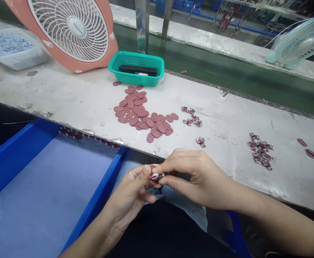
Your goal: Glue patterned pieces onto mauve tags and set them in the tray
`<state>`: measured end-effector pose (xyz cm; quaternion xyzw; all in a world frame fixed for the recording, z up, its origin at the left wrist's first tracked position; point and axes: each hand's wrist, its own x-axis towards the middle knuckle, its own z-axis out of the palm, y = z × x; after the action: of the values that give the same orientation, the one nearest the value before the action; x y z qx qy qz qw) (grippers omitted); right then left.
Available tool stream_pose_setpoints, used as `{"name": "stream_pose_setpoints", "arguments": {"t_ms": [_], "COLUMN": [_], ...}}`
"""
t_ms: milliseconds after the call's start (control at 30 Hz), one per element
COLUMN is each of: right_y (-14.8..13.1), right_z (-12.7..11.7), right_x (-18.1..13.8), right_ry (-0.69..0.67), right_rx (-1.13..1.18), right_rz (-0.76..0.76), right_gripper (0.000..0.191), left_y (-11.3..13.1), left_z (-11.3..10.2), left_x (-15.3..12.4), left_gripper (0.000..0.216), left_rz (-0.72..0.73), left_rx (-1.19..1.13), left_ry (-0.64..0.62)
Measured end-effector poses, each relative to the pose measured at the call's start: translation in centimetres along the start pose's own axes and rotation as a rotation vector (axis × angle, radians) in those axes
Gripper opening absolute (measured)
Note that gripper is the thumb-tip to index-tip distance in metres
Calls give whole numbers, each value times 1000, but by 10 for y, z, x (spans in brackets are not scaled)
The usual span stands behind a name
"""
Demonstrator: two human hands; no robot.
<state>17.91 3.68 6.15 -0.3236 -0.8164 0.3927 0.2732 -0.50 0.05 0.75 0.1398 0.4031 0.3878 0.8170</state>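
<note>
In front of my lap, just off the table's near edge, both hands meet at the fingertips. My left hand (127, 193) pinches a reddish-brown oval piece (153, 167) between thumb and fingers. Thumb and forefinger of my right hand (197, 175) are closed on a small brown-and-white figurine (156, 176), which lies against the oval piece. Fingers cover much of both. Beyond my hands lies a loose pile of flat reddish-brown ovals (138, 110). Several similar figurines (191, 121) lie to its right, and a denser heap of figurines (261, 152) sits farther right.
A teal basket (135, 79) holding a black object stands behind the ovals, beside a pink fan (77, 28). Farther left is a white tub (25, 61) of small pale pieces. A blue tray (92, 211) sits below the table edge at left. Two ovals (312, 154) lie far right.
</note>
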Motion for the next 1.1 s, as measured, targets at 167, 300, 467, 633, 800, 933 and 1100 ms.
{"name": "stream_pose_setpoints", "arguments": {"t_ms": [167,300,467,633,800,933,1100], "right_y": [-3,-1,3,4,9,17,27], "right_z": [-5,-3,5,12,25,49,80], "right_x": [-2,-5,-4,-3,-5,-2,10], "right_ry": [23,91,105,128,285,511,553], "right_rx": [-4,-13,34,90,-4,-364,-596], "right_rz": [-31,-25,-6,12,-63,-174,-314], "right_gripper": [36,35,21,20,20,22,31], "left_y": [4,4,1,1,2,-1,-3], "left_z": [0,-4,-10,-14,-18,-20,-27], "left_x": [0,2,4,5,6,2,2], "left_gripper": [28,29,27,33,60,44,37], "left_rz": [7,-18,-16,-11,3,347,497], "left_rx": [-33,-97,-109,-92,-46,50,202], "left_ry": [-44,-82,-183,-219,-133,162,310]}}
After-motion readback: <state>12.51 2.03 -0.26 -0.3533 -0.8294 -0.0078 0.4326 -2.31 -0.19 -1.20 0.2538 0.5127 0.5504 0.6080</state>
